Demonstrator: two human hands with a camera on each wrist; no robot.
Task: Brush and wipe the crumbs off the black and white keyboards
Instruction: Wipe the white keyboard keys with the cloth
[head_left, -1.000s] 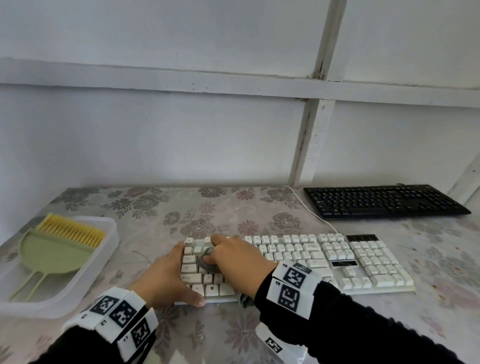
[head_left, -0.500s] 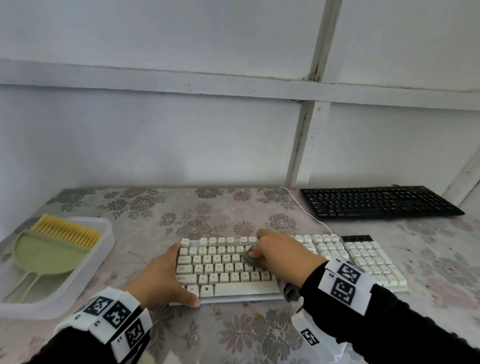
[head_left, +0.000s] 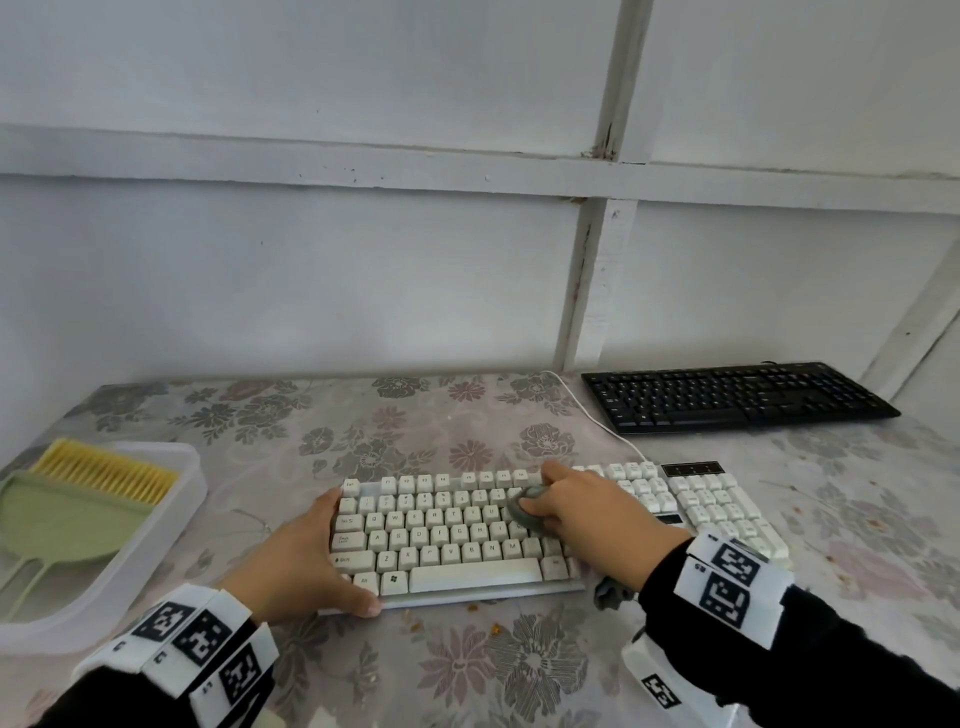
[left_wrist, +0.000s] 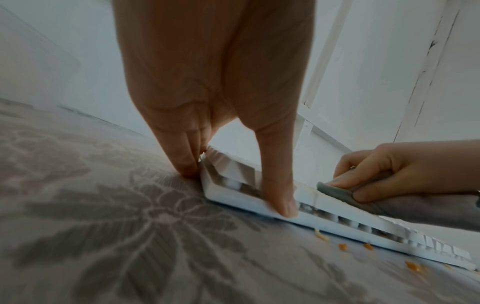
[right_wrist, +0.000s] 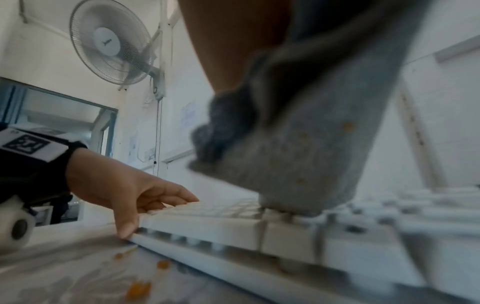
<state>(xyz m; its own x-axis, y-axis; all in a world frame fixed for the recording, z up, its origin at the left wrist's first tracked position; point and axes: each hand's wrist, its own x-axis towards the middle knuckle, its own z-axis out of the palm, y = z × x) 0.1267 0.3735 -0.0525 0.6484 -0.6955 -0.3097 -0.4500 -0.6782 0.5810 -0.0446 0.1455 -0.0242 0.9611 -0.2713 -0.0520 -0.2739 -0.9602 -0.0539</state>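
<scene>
While the right hand (head_left: 587, 512) pressed a bunched grey cloth (head_left: 525, 510) onto the upper key rows of the white keyboard (head_left: 457, 535), fingers curled round it, the left hand (head_left: 306, 564) braced that keyboard's left end, thumb against the front edge and straight fingers along the side. Judged from this, the wiping step was under way on the white keyboard. To do it well, the strokes would best run toward the keyboard's front edge, so the loosened bits drop onto the table (head_left: 467, 670) rather than between keys, and the bracing hand should keep the board from sliding. Orange specks clung to the cloth in the right wrist view, so refolding to a clean face would likely help.

Counted: two keyboards, the white one and a black keyboard (head_left: 737, 397) lying behind the white keyboard's right end, well apart from both hands; one cloth; one yellow-bristled brush (head_left: 106, 475) and one green dustpan (head_left: 57, 519), both in one white tray (head_left: 171, 525) left of the white keyboard. Roughly half a dozen orange crumbs (left_wrist: 342, 246) showed just in front of the white keyboard.
</scene>
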